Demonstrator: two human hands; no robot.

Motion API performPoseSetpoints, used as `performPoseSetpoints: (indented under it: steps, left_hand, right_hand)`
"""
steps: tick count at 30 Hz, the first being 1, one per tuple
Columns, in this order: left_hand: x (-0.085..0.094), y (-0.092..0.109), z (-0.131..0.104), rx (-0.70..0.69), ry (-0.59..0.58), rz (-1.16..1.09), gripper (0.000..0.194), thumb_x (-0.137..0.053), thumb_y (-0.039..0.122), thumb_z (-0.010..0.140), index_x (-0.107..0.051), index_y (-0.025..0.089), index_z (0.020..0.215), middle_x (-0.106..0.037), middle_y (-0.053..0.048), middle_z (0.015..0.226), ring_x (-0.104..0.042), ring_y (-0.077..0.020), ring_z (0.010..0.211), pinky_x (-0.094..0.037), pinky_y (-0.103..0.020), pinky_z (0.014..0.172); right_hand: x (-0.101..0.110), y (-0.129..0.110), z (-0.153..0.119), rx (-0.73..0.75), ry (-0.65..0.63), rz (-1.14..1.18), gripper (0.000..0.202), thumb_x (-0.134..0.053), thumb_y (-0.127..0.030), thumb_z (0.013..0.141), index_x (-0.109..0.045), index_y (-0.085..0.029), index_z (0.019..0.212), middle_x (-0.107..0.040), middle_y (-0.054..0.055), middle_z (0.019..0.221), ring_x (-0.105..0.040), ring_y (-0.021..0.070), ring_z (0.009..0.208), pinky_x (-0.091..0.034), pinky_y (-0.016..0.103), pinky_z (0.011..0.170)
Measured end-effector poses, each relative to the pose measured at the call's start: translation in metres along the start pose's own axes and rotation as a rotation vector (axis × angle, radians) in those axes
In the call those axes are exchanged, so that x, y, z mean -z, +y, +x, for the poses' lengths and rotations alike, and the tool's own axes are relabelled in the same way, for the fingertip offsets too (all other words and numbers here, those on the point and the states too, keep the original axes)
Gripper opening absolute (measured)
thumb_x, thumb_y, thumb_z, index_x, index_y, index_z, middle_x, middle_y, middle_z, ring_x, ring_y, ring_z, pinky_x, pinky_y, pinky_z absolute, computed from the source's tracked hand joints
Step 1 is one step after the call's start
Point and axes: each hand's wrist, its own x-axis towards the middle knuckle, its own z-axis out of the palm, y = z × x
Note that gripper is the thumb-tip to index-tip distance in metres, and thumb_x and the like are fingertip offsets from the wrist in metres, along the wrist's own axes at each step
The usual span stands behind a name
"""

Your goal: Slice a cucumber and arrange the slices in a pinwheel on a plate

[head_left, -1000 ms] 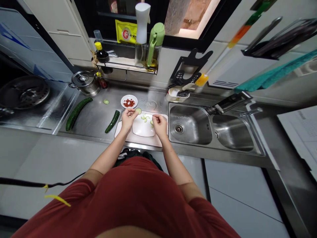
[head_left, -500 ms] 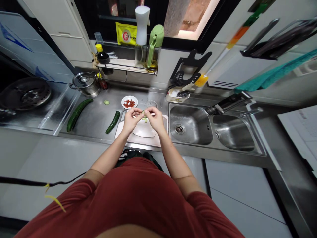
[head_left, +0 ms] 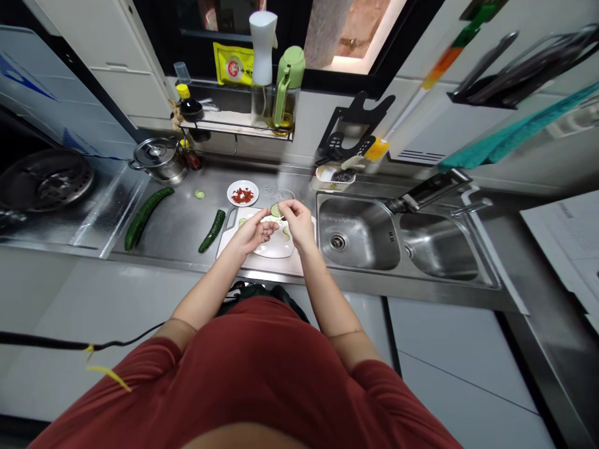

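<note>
Between the thumb and fingers of my right hand [head_left: 299, 222] is a thin round cucumber slice [head_left: 275, 210]. My left hand [head_left: 255, 233] hovers beside it, palm partly up and fingers apart, with nothing seen in it. Below both hands lies a white plate [head_left: 275, 251] on a pale cutting board [head_left: 226, 246]. A few cucumber slices [head_left: 286, 234] rest on the plate, partly hidden by the hands. Left of the board lies a cut cucumber [head_left: 212, 231], and farther left a longer whole cucumber [head_left: 148, 218].
Behind the board stands a small white dish of chopped red pieces [head_left: 243, 196]. A cucumber end [head_left: 199, 194] lies near the lidded pot [head_left: 159, 161]. The double sink [head_left: 360, 231] is on the right, under the faucet [head_left: 428, 190]. A bottle shelf [head_left: 238, 128] hangs above.
My hands have moved apart from their shared pinch. The right hand has the cucumber slice, raised to face me, while the left has loosened and turned its palm up.
</note>
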Motion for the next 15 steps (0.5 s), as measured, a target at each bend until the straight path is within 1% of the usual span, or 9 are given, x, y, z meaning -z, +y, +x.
performPoseSetpoints:
  steps: [2,5,7,12,15]
  left_hand:
    - [-0.001,0.002,0.001,0.035,-0.041,-0.044,0.041,-0.064,0.058,0.078,-0.060,0.020,0.091,-0.065,-0.001,0.070,-0.054,-0.0086,0.050,-0.040,-0.019,0.044]
    - [-0.002,0.007,0.002,0.044,-0.060,-0.070,0.037,-0.065,0.055,0.079,-0.061,0.019,0.089,-0.065,-0.003,0.074,-0.055,-0.0090,0.053,-0.043,-0.020,0.045]
    - [-0.002,0.010,0.001,0.028,-0.058,-0.047,0.035,-0.066,0.052,0.079,-0.063,0.019,0.091,-0.064,-0.003,0.076,-0.056,-0.0090,0.054,-0.043,-0.020,0.044]
    - [-0.003,0.014,-0.001,-0.066,-0.018,0.008,0.031,-0.070,0.041,0.078,-0.064,0.020,0.100,-0.063,-0.001,0.079,-0.055,-0.0071,0.052,-0.043,-0.020,0.044]
    - [-0.004,0.016,-0.002,-0.058,-0.050,-0.044,0.033,-0.073,0.036,0.075,-0.063,0.020,0.101,-0.060,0.001,0.078,-0.053,-0.0049,0.052,-0.043,-0.018,0.045]
  right_hand:
    - [0.001,-0.002,-0.002,0.022,-0.028,-0.008,0.030,-0.065,-0.048,0.080,-0.061,-0.019,0.077,-0.061,0.000,0.075,-0.055,0.0131,0.073,-0.047,0.026,0.071]
    - [0.002,-0.006,-0.004,0.047,-0.080,-0.027,0.031,-0.064,-0.050,0.080,-0.061,-0.019,0.077,-0.062,-0.001,0.075,-0.056,0.0131,0.073,-0.047,0.027,0.071]
    - [0.004,-0.010,-0.006,0.062,-0.114,-0.041,0.032,-0.064,-0.051,0.080,-0.061,-0.019,0.077,-0.063,0.000,0.077,-0.057,0.0132,0.074,-0.047,0.027,0.071]
    - [0.006,-0.015,-0.008,0.098,-0.157,-0.064,0.034,-0.064,-0.053,0.081,-0.063,-0.020,0.079,-0.064,0.000,0.080,-0.058,0.0138,0.078,-0.046,0.026,0.071]
    - [0.008,-0.015,-0.008,0.117,-0.172,-0.083,0.033,-0.064,-0.053,0.082,-0.063,-0.019,0.079,-0.064,0.001,0.081,-0.059,0.0141,0.079,-0.046,0.026,0.071]
